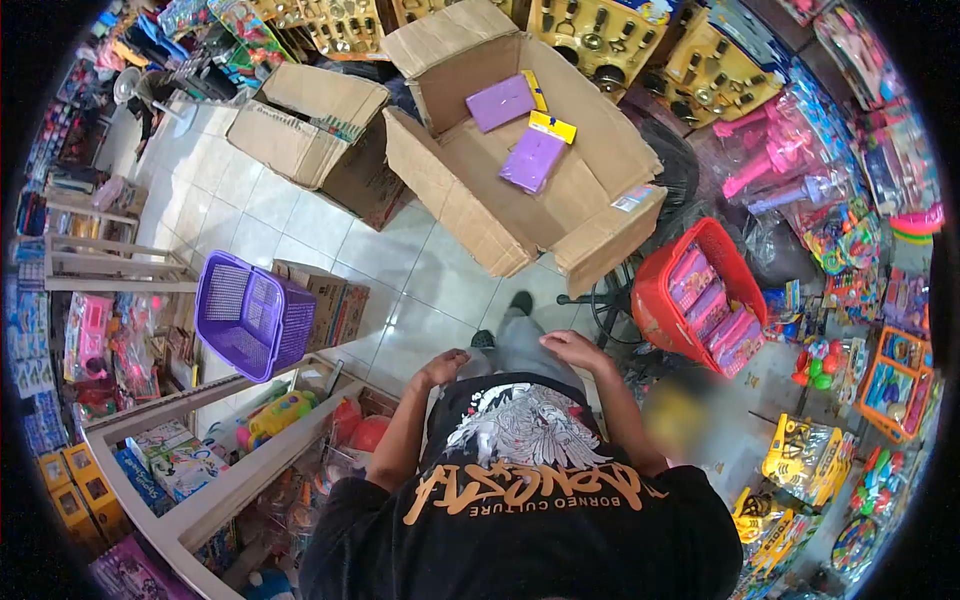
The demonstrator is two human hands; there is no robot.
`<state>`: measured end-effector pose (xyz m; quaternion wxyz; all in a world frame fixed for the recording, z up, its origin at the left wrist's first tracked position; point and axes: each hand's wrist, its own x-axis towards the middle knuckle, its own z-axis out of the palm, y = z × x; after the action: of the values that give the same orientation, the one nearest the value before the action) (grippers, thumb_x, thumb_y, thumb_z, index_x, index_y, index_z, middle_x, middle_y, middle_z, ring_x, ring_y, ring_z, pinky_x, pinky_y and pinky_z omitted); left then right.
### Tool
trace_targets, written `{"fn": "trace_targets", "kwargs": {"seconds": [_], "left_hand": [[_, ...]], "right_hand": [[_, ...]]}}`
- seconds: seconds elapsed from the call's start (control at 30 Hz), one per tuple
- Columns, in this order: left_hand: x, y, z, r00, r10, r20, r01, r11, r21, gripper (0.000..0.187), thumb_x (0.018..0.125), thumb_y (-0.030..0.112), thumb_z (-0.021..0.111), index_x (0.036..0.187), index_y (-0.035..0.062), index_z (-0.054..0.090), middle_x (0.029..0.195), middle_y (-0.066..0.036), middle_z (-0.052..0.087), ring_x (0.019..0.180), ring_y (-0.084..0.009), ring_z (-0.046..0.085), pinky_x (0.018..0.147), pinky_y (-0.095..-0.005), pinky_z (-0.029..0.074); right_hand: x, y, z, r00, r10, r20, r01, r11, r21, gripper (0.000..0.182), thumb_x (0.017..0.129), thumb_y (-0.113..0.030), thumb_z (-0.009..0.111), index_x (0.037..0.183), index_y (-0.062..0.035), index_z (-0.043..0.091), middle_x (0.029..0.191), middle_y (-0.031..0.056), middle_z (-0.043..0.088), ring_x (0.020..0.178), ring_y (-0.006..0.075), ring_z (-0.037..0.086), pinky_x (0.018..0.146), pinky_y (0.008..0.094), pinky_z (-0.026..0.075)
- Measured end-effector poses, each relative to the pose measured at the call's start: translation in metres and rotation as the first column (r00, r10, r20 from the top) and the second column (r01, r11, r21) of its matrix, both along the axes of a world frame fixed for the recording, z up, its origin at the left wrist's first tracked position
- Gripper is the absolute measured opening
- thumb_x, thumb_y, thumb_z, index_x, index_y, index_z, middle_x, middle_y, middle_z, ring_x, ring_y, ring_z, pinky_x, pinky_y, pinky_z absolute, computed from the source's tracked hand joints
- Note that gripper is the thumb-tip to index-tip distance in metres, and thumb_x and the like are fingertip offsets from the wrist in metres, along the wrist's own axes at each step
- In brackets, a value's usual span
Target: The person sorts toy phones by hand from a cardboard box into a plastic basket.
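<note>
My left hand (pixel 445 368) is by my left thigh, its fingers loosely bent and nothing visible in them. Over my right thigh, my right hand (pixel 575 350) has its fingers partly stretched out, with no object in it. In front of me an open cardboard box (pixel 455 185) holds a purple packet with a yellow header (pixel 533 160) and a second purple packet (pixel 500 103). To the right stands a red basket (pixel 655 300) with several pink packets (pixel 708 308) inside. A purple basket (pixel 245 325) is on the left, apart from my left hand.
Another open cardboard box (pixel 285 140) stands at the back left, and a smaller carton (pixel 335 310) sits beside the purple basket. A white-framed display case (pixel 230 480) flanks my left side. Packaged toys (pixel 805 450) crowd the right, and utensil cards (pixel 600 40) hang behind the big box.
</note>
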<state>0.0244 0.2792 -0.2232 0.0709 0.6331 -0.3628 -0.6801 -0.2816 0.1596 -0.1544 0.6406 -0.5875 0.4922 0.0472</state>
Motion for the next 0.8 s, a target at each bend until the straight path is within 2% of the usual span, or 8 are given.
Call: {"fn": "trace_targets", "kwargs": {"seconds": [0.13, 0.2, 0.3, 0.4, 0.53, 0.6, 0.73, 0.8], "left_hand": [[0.015, -0.061, 0.09, 0.983, -0.153, 0.104, 0.174, 0.955, -0.242, 0.061, 0.086, 0.052, 0.048, 0.123, 0.0032, 0.048, 0.119, -0.016, 0.055, 0.105, -0.0271, 0.054, 0.09, -0.0343, 0.042], [0.026, -0.1, 0.151, 0.978, -0.205, 0.028, 0.2, 0.9, -0.387, 0.058, 0.085, 0.049, 0.052, 0.12, 0.003, 0.05, 0.112, -0.015, 0.058, 0.102, -0.0257, 0.056, 0.088, -0.0337, 0.043], [0.045, -0.166, 0.235, 0.952, -0.29, -0.102, 0.193, 0.821, -0.537, 0.039, 0.089, 0.032, 0.056, 0.115, 0.0034, 0.054, 0.106, -0.01, 0.06, 0.099, -0.0164, 0.054, 0.085, -0.0311, 0.043], [0.056, -0.24, 0.279, 0.974, -0.222, 0.039, 0.183, 0.677, -0.713, 0.035, 0.086, 0.03, 0.059, 0.11, 0.004, 0.055, 0.093, -0.006, 0.062, 0.085, -0.0124, 0.057, 0.071, -0.028, 0.045], [0.052, -0.353, 0.257, 0.999, -0.033, -0.003, 0.014, 0.499, -0.867, 0.035, 0.084, 0.026, 0.062, 0.106, 0.0001, 0.056, 0.093, -0.011, 0.062, 0.082, -0.0152, 0.06, 0.071, -0.0293, 0.048], [0.053, -0.404, 0.226, 0.993, -0.017, 0.118, 0.111, 0.502, -0.858, 0.036, 0.084, 0.026, 0.062, 0.109, 0.001, 0.055, 0.097, -0.011, 0.062, 0.088, -0.0177, 0.059, 0.078, -0.0311, 0.047], [0.063, -0.463, 0.172, 0.832, -0.009, 0.554, 0.502, 0.434, -0.748, 0.039, 0.077, 0.025, 0.062, 0.107, -0.0003, 0.057, 0.096, -0.017, 0.062, 0.09, -0.0288, 0.06, 0.08, -0.0373, 0.048], [0.069, -0.475, 0.15, 0.789, 0.003, 0.615, 0.557, 0.418, -0.717, 0.04, 0.076, 0.025, 0.061, 0.109, 0.0016, 0.056, 0.1, -0.017, 0.061, 0.094, -0.0312, 0.058, 0.082, -0.0393, 0.047]], "right_hand": [[0.015, -0.045, 0.092, 0.985, 0.089, 0.146, -0.109, 0.984, 0.138, 0.04, 0.09, -0.036, 0.05, 0.103, -0.0012, 0.063, 0.1, 0.0052, 0.065, 0.093, 0.0111, 0.057, 0.077, 0.027, 0.047], [0.02, -0.077, 0.138, 0.907, 0.105, 0.407, -0.144, 0.987, 0.067, 0.038, 0.091, -0.037, 0.049, 0.104, -0.0043, 0.064, 0.099, 0.0015, 0.065, 0.09, 0.009, 0.057, 0.068, 0.0249, 0.048], [0.041, -0.134, 0.181, 0.942, -0.022, 0.336, 0.022, 1.0, 0.004, 0.033, 0.094, -0.027, 0.045, 0.112, -0.0035, 0.059, 0.104, 0.0043, 0.062, 0.092, 0.012, 0.059, 0.071, 0.0248, 0.047], [0.078, -0.198, 0.181, 0.859, -0.179, 0.48, 0.307, 0.93, -0.203, 0.033, 0.089, -0.029, 0.055, 0.113, -0.0058, 0.057, 0.1, 0.001, 0.061, 0.082, 0.0067, 0.055, 0.068, 0.0208, 0.045], [0.116, -0.296, 0.072, 0.771, -0.345, 0.535, 0.515, 0.831, -0.208, 0.036, 0.083, -0.03, 0.062, 0.106, -0.0036, 0.057, 0.098, 0.0062, 0.06, 0.089, 0.0138, 0.057, 0.076, 0.0272, 0.045], [0.132, -0.324, 0.031, 0.811, -0.525, 0.257, 0.551, 0.541, -0.635, 0.047, 0.076, -0.033, 0.066, 0.111, -0.0053, 0.053, 0.108, 0.0129, 0.055, 0.101, 0.026, 0.054, 0.085, 0.0371, 0.044], [0.137, -0.322, 0.019, 0.671, -0.71, -0.212, 0.55, 0.669, -0.5, 0.067, 0.072, -0.034, 0.067, 0.129, -0.0207, 0.034, 0.131, 0.0175, 0.035, 0.118, 0.0384, 0.037, 0.094, 0.0507, 0.037], [0.143, -0.312, 0.019, 0.612, -0.747, -0.261, 0.547, 0.638, -0.542, 0.071, 0.071, -0.036, 0.067, 0.131, -0.0224, 0.032, 0.132, 0.0178, 0.033, 0.12, 0.0381, 0.034, 0.094, 0.0536, 0.035]]}}
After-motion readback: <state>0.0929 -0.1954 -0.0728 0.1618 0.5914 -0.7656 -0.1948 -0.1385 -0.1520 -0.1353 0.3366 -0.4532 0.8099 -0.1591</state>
